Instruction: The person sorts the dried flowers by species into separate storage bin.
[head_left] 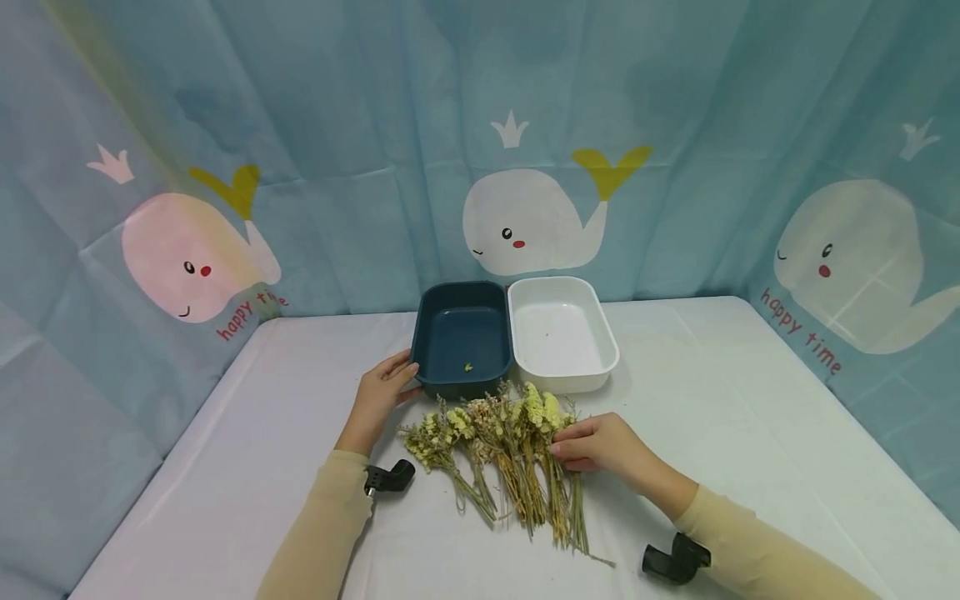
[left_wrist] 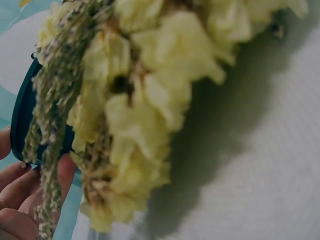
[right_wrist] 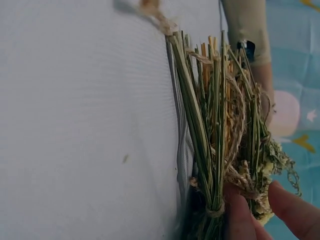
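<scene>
While the left hand (head_left: 378, 400) is gripping the near left corner of a deep, rounded, rectangular dark blue tray (head_left: 459, 388), fingers and thumb bent about its edge, the right hand (head_left: 600, 448) is touching the rightmost of several twine-tied bunches of dried flowers (head_left: 576, 512) with green and straw-coloured stems. The bunches are lying side by side in a loose fan on the white-covered desk (head_left: 750, 400), just in front of the blue tray and the glossy, rounded white tray (head_left: 566, 383) that is standing beside it.

From where I am watching, everything seems to be turning on how that outermost bunch is lying: its long axis is running away from the person, flower heads (head_left: 553, 408) toward the trays, stem ends back toward the person and slightly rightward. It is lying just to the left of the right hand, plainly the nearer one; the left hand is sitting beyond the fan's opposite side. Seen from the right wrist, a finger and thumb are standing a little apart among stems bound with rough brown twine (right_wrist: 216, 212), so I cannot tell whether they are pinching the bunch or merely resting against it.
</scene>
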